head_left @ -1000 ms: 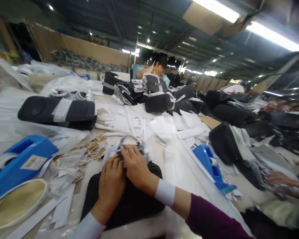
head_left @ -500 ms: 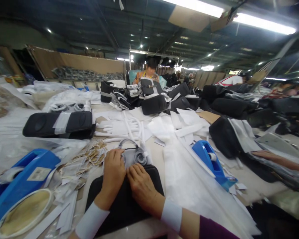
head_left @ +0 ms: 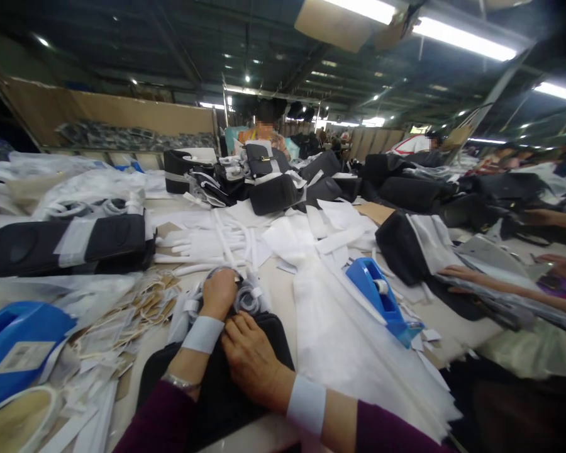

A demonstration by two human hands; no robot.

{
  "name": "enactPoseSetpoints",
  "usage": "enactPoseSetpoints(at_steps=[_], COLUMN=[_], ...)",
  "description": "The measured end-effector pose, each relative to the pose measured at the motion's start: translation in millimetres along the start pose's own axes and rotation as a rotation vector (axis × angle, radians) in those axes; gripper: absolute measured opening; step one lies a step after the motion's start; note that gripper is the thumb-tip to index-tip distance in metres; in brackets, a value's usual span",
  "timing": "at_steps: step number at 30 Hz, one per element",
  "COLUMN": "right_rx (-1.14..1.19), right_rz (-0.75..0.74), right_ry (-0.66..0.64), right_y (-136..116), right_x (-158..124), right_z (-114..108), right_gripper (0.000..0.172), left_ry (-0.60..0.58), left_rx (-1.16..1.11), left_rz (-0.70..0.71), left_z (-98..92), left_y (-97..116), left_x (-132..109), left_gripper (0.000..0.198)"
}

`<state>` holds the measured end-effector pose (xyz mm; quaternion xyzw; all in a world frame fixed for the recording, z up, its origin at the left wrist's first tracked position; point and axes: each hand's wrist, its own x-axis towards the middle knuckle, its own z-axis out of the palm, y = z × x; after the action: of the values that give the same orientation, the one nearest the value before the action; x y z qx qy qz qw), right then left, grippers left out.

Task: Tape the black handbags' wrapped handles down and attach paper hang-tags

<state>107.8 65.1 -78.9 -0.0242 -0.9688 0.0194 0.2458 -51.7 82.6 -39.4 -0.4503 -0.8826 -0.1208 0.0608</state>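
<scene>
A black bag point(head_left: 226, 402) lies flat on the pale worktop point(head_left: 283, 292), directly before the person, its far edge under both hands. The left hand point(head_left: 219, 292) is bent over fittings at that edge, its fingertips hidden, so whether they are clamped on anything cannot be told. The right hand point(head_left: 249, 352) rests on the bag's upper part, fingers close together and bent, though whether they pinch the material cannot be told either. A grey wrapped coil point(head_left: 249, 299) sits at the bag's far edge, just beside the left hand. Left of the bag, at the near corner, is a round white-rimmed tub point(head_left: 55, 406) holding something tan (what it is cannot be made out). Farther out behind the tub stands a blue tape dispenser point(head_left: 21, 352) bearing a pale label. To the bag's right, past a spread of white sheeting point(head_left: 334, 340), a second blue dispenser point(head_left: 375, 296) holds a white roll point(head_left: 381, 286). Between the bag and the left dispenser lie strung tags point(head_left: 146, 308); beyond the bag are white gloves point(head_left: 200, 244), and beyond them, more dark bags point(head_left: 273, 194).
</scene>
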Motion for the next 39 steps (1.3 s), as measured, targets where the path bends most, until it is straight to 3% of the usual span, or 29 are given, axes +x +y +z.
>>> enactPoseSetpoints(at_steps=[2, 5, 6, 8, 11, 14, 20, 25, 28, 31, 33, 34, 37, 39], right_rx=[0.008, 0.025, 0.027, 0.015, -0.019, -0.007, 0.09, 0.214, 0.295, 0.38, 0.376, 0.354, 0.322, 0.313], right_rz=[0.009, 0.007, -0.001, -0.017, -0.029, -0.013, 0.121, 0.259, 0.287, 0.438, 0.604, 0.712, 0.824, 0.849], right_ry=[0.026, 0.059, 0.072, 0.102, 0.129, 0.131, 0.221, 0.321, 0.389, 0.427, 0.297, 0.175, 0.031, -0.033], right_y=[0, 3, 3, 5, 6, 8, -3, -37, -32, 10, 50, 70, 120, 140], right_x=[-1, -3, -4, -5, -5, -8, -34, -82, -91, -54, -7, 20, 93, 132], right_z=[2, 8, 9, 10, 7, -2, -19, -34, -54, -73, -76, -74, -53, -33], right_gripper=[0.026, 0.025, 0.024, 0.024, 0.029, 0.033, 0.033, 0.043, 0.044, 0.038, 0.033, 0.032, 0.023, 0.017], left_ry=[0.083, 0.325, 0.405, 0.412, 0.395, 0.365, 0.337, 0.316, 0.306, 0.243, 0.146, 0.083, -0.127, -0.236], left_rx=[-0.035, -0.206, -0.293, -0.353, -0.363, -0.293, 0.166, 0.198, 0.166, 0.117, 0.059, 0.027, -0.042, -0.062], left_rz=[0.005, 0.1, 0.158, 0.294, 0.317, 0.319, 0.33, 0.334, 0.327, 0.301, 0.285, 0.277, 0.262, 0.246], left_z=[-12.3, -17.3, -12.8, 3.5, 31.0, 41.3, 13.7, 9.1, 9.9, 6.4, 3.4, 2.5, 4.4, 9.3], left_y=[1, 0, -2, -9, -25, -32, -14, -10, -12, -13, -16, -18, -28, -35], left_x=[-12, -52, -68, -99, -124, -127, -131, -136, -139, -138, -135, -133, -126, -124], left_gripper=[0.034, 0.034, 0.032, 0.032, 0.033, 0.038, 0.038, 0.034, 0.032, 0.034, 0.036, 0.038, 0.045, 0.053])
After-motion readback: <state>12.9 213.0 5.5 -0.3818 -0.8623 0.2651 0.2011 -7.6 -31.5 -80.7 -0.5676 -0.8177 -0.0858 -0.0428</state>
